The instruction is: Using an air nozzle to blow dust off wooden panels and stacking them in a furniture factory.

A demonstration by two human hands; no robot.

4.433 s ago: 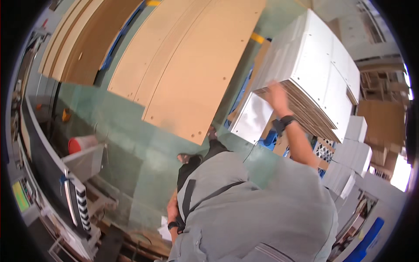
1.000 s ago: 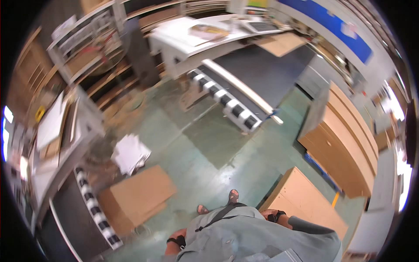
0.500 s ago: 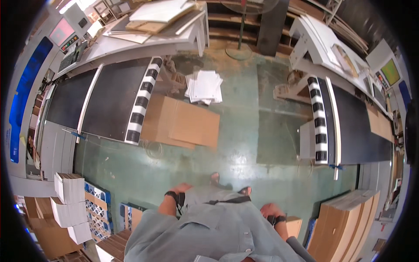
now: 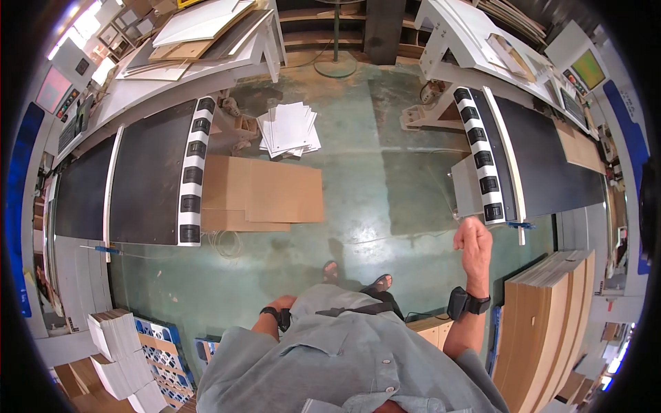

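Loosely, the right hand (image 4: 474,239) curls into a fist near the black-and-white edge strip (image 4: 483,158) of the right-side black machine bed (image 4: 544,165); the left hand (image 4: 281,302) is beside the grey shirt (image 4: 303,372), its grip impossible to tell. Farther out, brown cardboard sheets (image 4: 286,193) and stacked white panels (image 4: 289,129) lie on the green floor (image 4: 354,179).

Person's R hand (image 4: 474,237) is raised, fingers curled in; L hand (image 4: 282,303) is by grey shirt (image 4: 330,358). Cardboard (image 4: 286,193) lies on floor (image 4: 365,193) betw. 2 black tables (image 4: 155,179) (image 4: 544,158).

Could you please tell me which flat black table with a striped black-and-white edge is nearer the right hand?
The right black table, whose striped edge ends just beyond the right hand; the left table stands well away.
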